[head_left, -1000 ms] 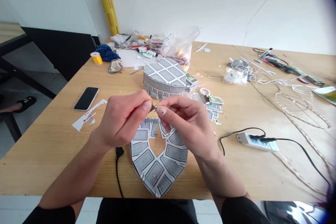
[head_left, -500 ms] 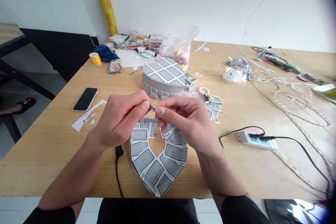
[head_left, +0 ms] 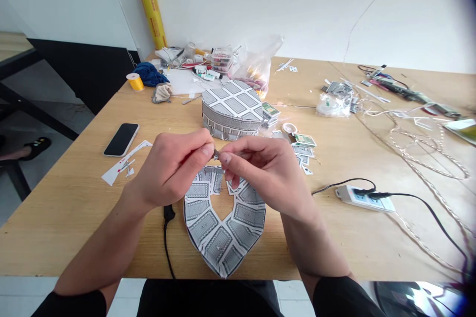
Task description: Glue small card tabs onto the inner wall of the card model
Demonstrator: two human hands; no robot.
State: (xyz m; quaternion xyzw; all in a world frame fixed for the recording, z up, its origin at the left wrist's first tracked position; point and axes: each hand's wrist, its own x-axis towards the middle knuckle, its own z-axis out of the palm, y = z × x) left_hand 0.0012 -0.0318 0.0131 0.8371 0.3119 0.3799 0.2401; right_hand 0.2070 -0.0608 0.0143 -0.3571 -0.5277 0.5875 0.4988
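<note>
Both my hands meet over the table, fingertips almost touching. My left hand point(head_left: 182, 166) is closed in a pinch on a small dark piece point(head_left: 216, 153), too tiny to name. Opposite it, my right hand point(head_left: 266, 168) pinches at the same spot; what its fingers hold is mostly hidden. Under the hands lies a heart-shaped ring of playing cards point(head_left: 218, 243), grey backs up, with bare wood in its middle. Its upper edge is partly covered by my fingers. Just behind the hands stands a lidded box made of playing cards point(head_left: 232, 106).
A phone point(head_left: 121, 139) and card scraps point(head_left: 126, 164) lie left. Loose playing cards point(head_left: 304, 151) and a tape roll point(head_left: 289, 129) sit behind my right hand. A power strip point(head_left: 364, 199) with cables is at right. A plastic bag point(head_left: 256, 67) and clutter line the back.
Both hands stay in nearly the same place. The fingertips have shifted slightly, and a little more of the small dark piece shows between them.
</note>
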